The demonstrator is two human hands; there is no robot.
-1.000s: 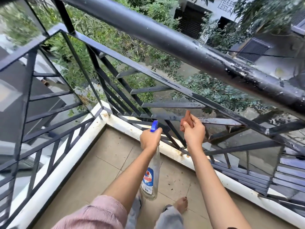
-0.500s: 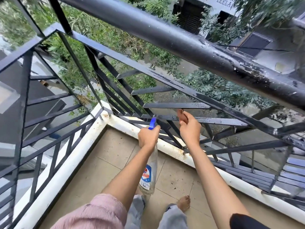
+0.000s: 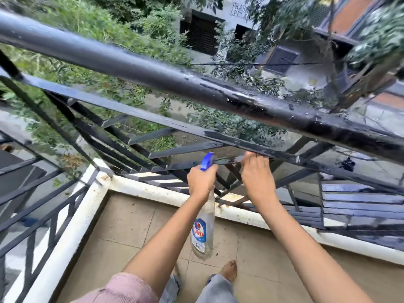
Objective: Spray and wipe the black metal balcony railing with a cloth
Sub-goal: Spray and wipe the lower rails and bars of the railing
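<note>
The left hand (image 3: 202, 182) holds a spray bottle (image 3: 202, 235) tight by the neck. The fingers wrap all the way round it. The bottle hangs down, and its blue top (image 3: 207, 161) points up at the railing (image 3: 153, 68).

The right hand (image 3: 258, 182) reaches up beside the left one. Its fingers (image 3: 254, 155) curl over a flat black bar (image 3: 229, 142) that slants down to the right, under the big round top rail. I cannot tell if a cloth is under the fingers, as the hand hides that spot. The blue top is just beside the right hand, with a short shiny slat (image 3: 227, 160) between them.

The railing is black and runs round the corner of the balcony. The top rail looks wet and shiny (image 3: 273, 112) on the right part. The bar near the right hand looks wet too.

The railing stands on a white curb (image 3: 153, 189) with some rusty spots. The floor (image 3: 122, 226) has tan tiles. One bare foot (image 3: 229, 270) stands on it, below the bottle. A pink sleeve (image 3: 126, 289) shows on the left arm.

Past the railing are green trees (image 3: 109, 29) and a grey house (image 3: 218, 22).
</note>
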